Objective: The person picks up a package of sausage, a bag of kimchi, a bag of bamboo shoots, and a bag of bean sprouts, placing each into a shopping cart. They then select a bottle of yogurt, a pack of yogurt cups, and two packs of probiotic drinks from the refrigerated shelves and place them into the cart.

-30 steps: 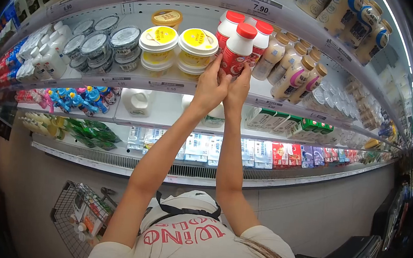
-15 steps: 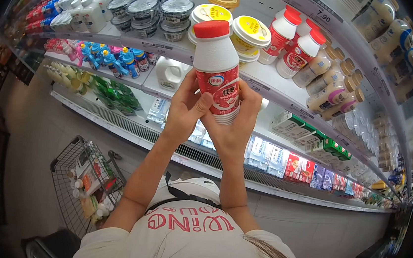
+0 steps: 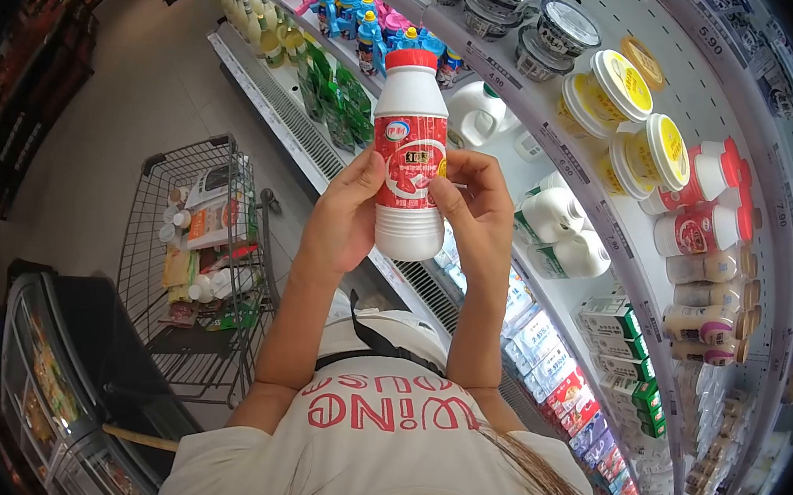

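A white yogurt drink bottle [image 3: 412, 168] with a red cap and red label stands upright between my two hands, in front of my chest. My left hand [image 3: 348, 209] grips its left side, the thumb lying on the label's edge. On the other side, my right hand [image 3: 478, 212] holds it with the thumb against the label and fingers behind. The fingertips at the back of the bottle are hidden. Similar red-capped bottles [image 3: 689, 228] lie to the right on the shelf, beside yellow-lidded tubs [image 3: 622, 83].
A wire shopping cart [image 3: 209, 158] with groceries stands at the left. Below it is a dark-edged display case [image 3: 57, 349]. The refrigerated shelves [image 3: 559, 144] run diagonally down the right, holding white jugs [image 3: 560, 230], clear-lidded cups [image 3: 571, 26] and cartons.
My view has turned left, so the shelves now slant and the cart appears nearer. The bottle has come upright and a little lower, still held in both hands, its label facing me.
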Available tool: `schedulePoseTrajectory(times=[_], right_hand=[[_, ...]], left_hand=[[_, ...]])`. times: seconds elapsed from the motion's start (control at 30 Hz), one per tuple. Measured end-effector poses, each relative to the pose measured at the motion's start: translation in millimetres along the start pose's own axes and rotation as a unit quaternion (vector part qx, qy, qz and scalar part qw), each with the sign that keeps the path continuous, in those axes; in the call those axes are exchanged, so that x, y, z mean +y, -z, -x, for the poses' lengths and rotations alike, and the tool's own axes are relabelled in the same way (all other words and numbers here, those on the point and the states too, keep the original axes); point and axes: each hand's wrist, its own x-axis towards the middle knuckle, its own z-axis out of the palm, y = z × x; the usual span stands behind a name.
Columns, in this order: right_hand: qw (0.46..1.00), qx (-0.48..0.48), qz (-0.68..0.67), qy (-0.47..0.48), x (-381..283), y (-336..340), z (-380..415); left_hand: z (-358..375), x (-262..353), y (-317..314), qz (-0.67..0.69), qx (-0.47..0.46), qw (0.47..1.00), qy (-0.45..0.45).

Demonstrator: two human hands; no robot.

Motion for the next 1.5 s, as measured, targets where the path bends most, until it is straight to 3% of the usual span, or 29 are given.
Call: schedulePoseTrajectory(times=[0.2,0.27,0.33,0.4,0.57,0.77,0.9,1.0,1.07,1.1,1.23,1.47,1.5], right_hand=[[1.000,-0.004,0.001,-0.024,9.8,-9.6,-8.6],[0.999,-0.018,-0.007,-0.041,13.6,-17.5,-16.0],[0.999,-0.028,0.016,-0.037,30.0,-24.9,-28.9],[0.995,-0.072,0.032,-0.053,44.9,-25.7,-41.8],[0.967,-0.205,0.081,-0.126,64.1,-69.3,-72.7],[0.935,-0.283,0.210,0.042,103.7,-172.5,-102.1],[0.888,-0.352,0.272,0.117,118.8,-241.6,-123.8],[0.854,-0.405,0.291,0.147,149.8,-292.1,-137.0],[0.830,-0.445,0.309,0.132,173.9,-324.1,-144.1],[0.820,-0.460,0.328,0.089,179.7,-341.9,-146.2],[0.819,-0.457,0.330,0.106,263.0,-398.4,-151.7],[0.825,-0.449,0.327,0.106,385.5,-496.6,-164.2],[0.819,-0.455,0.329,0.118,410.6,-508.4,-165.3]], left_hand=[[-0.2,-0.4,14.9,0.001,-0.011,1.000,0.007],[7.9,0.3,22.4,-0.089,0.014,0.996,0.003],[14.3,3.5,38.6,-0.097,0.004,0.995,0.036],[23.4,9.3,55.6,-0.134,0.013,0.987,0.088],[42.1,25.1,104.9,-0.206,0.045,0.976,0.052],[41.2,66.5,165.9,-0.242,0.186,0.949,-0.073],[38.1,116.1,199.4,-0.351,0.297,0.872,-0.165],[33.8,130.7,256.4,-0.438,0.358,0.787,-0.247],[32.6,142.9,281.9,-0.493,0.438,0.707,-0.256],[27.8,146.3,302.0,-0.492,0.458,0.688,-0.273],[8.8,147.8,377.3,-0.462,0.582,0.599,-0.299],[-13.9,185.4,514.5,-0.422,0.683,0.500,-0.324],[-15.9,191.7,534.1,-0.387,0.696,0.514,-0.319]])
